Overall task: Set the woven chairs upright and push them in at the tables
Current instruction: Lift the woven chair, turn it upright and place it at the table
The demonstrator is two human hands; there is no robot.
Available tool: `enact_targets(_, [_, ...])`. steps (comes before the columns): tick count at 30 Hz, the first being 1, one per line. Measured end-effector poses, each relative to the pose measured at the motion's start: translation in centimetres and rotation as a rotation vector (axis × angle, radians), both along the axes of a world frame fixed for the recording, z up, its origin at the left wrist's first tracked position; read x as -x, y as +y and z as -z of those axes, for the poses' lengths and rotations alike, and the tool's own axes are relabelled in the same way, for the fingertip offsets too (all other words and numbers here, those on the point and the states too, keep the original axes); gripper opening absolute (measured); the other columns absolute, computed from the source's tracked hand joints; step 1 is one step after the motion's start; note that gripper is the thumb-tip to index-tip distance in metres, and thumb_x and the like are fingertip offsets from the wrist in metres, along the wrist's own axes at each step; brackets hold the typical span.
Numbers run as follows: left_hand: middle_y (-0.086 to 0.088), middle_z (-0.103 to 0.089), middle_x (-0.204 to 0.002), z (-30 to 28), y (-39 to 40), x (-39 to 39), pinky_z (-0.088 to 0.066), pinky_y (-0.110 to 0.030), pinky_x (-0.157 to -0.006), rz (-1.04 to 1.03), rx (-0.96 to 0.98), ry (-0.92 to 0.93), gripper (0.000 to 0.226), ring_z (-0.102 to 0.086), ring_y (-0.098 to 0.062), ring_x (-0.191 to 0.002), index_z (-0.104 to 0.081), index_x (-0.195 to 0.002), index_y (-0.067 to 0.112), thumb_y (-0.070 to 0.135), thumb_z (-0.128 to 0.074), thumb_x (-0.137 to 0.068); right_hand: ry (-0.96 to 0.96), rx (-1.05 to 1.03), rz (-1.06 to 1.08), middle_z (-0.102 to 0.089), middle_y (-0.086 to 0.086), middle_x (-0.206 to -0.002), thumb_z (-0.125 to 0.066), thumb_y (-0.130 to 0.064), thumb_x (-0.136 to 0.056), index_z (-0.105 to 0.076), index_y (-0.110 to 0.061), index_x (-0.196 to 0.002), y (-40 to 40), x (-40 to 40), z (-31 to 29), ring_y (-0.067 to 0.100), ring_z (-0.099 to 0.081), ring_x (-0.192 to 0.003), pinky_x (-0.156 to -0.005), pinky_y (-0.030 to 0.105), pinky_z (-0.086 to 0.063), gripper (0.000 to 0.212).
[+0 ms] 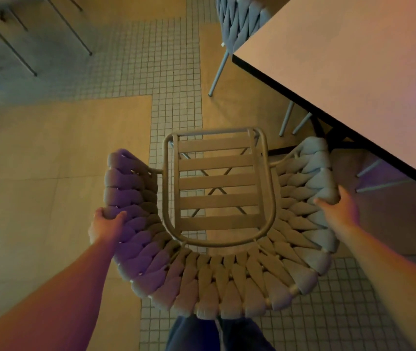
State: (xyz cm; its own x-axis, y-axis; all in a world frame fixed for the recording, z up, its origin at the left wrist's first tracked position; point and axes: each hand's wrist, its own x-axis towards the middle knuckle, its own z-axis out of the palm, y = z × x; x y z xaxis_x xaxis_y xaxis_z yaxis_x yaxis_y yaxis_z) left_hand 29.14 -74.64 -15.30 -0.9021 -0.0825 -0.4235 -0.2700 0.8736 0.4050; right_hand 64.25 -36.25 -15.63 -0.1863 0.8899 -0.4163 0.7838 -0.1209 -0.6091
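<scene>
A woven chair (217, 269) stands upright right below me, seen from above, with a curved braided back and a slatted seat (217, 183). My left hand (105, 224) grips the left side of the woven back. My right hand (338, 209) grips the right side of it. The chair's front points away from me, to the left of a table (354, 67) whose corner and dark edge reach in from the upper right. A second woven chair (240, 19) sits at the table's far side, its back partly cut off by the frame's top.
The floor mixes large beige slabs with strips of small square tiles (176, 72). Thin dark metal legs of other furniture (12, 39) stand at the upper left. Pale chair legs (288, 120) show under the table edge. My legs in dark trousers (217, 333) are just behind the chair.
</scene>
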Motion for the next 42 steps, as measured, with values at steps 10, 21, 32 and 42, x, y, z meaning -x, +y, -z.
enact_targets(10, [-0.014, -0.062, -0.087, 0.6, 0.2, -0.1, -0.042, -0.040, -0.068, -0.059, 0.020, 0.078, 0.031, -0.056, -0.036, -0.078, -0.053, -0.086, 0.017, 0.043, -0.067, -0.077, 0.007, -0.014, 0.011, -0.057, 0.012, -0.133, -0.068, -0.034, -0.083, -0.037, -0.023, -0.142, -0.3, -0.2, 0.5, 0.033, -0.054, -0.121, -0.090, 0.038, -0.043, 0.068])
enact_targets(21, [-0.021, -0.066, -0.088, -0.5, 1.7, -0.4, -0.046, -0.045, -0.070, 0.104, -0.005, 0.050, 0.047, -0.061, -0.043, -0.084, -0.059, -0.090, 0.010, 0.049, -0.061, -0.064, -0.162, -0.016, 0.114, -0.052, 0.015, -0.140, -0.065, -0.038, -0.085, -0.032, -0.020, -0.147, -3.7, -3.7, -1.3, 0.038, -0.049, -0.127, -0.100, 0.049, -0.043, 0.073])
enact_targets(32, [-0.010, -0.063, -0.075, -0.3, 8.2, -0.8, -0.044, -0.039, -0.061, 0.389, -0.044, 0.030, 0.039, -0.056, -0.034, -0.069, -0.056, -0.080, 0.018, 0.052, -0.066, -0.065, -0.177, 0.014, 0.428, -0.057, 0.018, -0.134, -0.066, -0.029, -0.086, -0.038, -0.016, -0.144, -10.5, -12.5, -2.4, 0.039, -0.053, -0.121, -0.095, 0.051, -0.046, 0.066])
enact_targets(42, [-0.012, -0.062, -0.076, 0.2, 15.0, -1.9, -0.045, -0.042, -0.061, 0.615, -0.074, 0.037, 0.042, -0.059, -0.038, -0.073, -0.055, -0.080, 0.016, 0.052, -0.067, -0.062, -0.150, 0.039, 0.645, -0.059, 0.013, -0.133, -0.064, -0.025, -0.087, -0.037, -0.022, -0.146, -14.5, -16.7, -2.7, 0.037, -0.055, -0.117, -0.092, 0.048, -0.048, 0.065])
